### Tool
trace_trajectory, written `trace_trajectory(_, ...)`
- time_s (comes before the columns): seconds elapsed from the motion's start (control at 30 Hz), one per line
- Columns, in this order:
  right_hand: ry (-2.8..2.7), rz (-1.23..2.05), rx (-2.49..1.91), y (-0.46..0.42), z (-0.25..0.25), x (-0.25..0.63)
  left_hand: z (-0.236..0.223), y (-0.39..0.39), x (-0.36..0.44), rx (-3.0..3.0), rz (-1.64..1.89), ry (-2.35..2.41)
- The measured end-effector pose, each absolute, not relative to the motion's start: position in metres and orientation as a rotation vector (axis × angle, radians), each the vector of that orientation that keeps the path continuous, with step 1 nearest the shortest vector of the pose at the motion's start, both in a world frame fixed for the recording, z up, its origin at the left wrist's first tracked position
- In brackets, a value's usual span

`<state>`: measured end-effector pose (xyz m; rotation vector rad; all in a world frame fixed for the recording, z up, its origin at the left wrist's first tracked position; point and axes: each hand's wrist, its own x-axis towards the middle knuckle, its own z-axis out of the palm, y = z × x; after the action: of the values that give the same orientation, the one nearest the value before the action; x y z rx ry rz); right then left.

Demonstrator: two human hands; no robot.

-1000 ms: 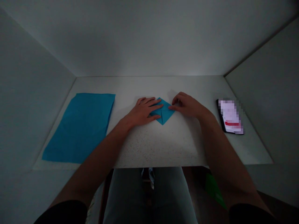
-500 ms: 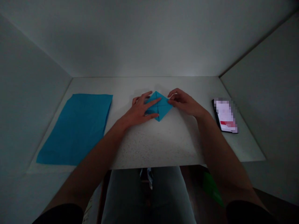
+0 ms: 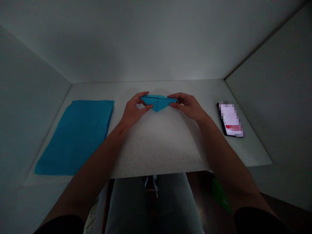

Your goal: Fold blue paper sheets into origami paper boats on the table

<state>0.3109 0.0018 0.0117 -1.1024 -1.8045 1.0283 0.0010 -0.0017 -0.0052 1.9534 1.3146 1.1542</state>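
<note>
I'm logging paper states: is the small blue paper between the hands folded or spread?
Folded: the small blue paper shows a triangular front, a centre crease and a layered long edge.

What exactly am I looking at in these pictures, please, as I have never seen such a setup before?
There is no machine here: the left grip and the right grip are simply a person's two bare hands. The view comes from a camera worn on that person's head, looking forward and down. On the white table, large blue paper lies to the left and a phone to the right. Between them, both hands hold a small folded blue paper by its ends.
</note>
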Motion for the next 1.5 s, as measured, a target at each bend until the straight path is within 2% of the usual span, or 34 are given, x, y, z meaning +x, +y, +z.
trace_trajectory(0.23, -1.79, 0.91, -1.083, 0.003, 0.015, 0.309, -0.004, -0.001, 0.002, 2.008, 1.194, 1.306)
trace_trajectory(0.33, -1.783, 0.921, -1.06, 0.002, 0.015, 0.306, -0.001, -0.004, 0.004, 2.078, 1.175, 1.164)
trace_trajectory(0.5, -1.808, 1.085, -0.992, -0.002, 0.011, 0.294, 0.002, -0.013, 0.012, 2.044, 0.953, 0.948)
trace_trajectory(0.67, -1.767, 1.245, -0.932, -0.006, 0.002, 0.278, -0.002, -0.017, 0.019, 2.046, 0.923, 0.925)
trace_trajectory(1.07, -1.959, 1.085, -0.932, -0.014, 0.002, 0.267, -0.003, -0.021, 0.02, 1.902, 0.784, 0.966)
trace_trajectory(1.5, -1.963, 1.08, -0.943, -0.016, 0.001, 0.265, -0.007, -0.014, 0.015, 1.918, 0.76, 0.885)
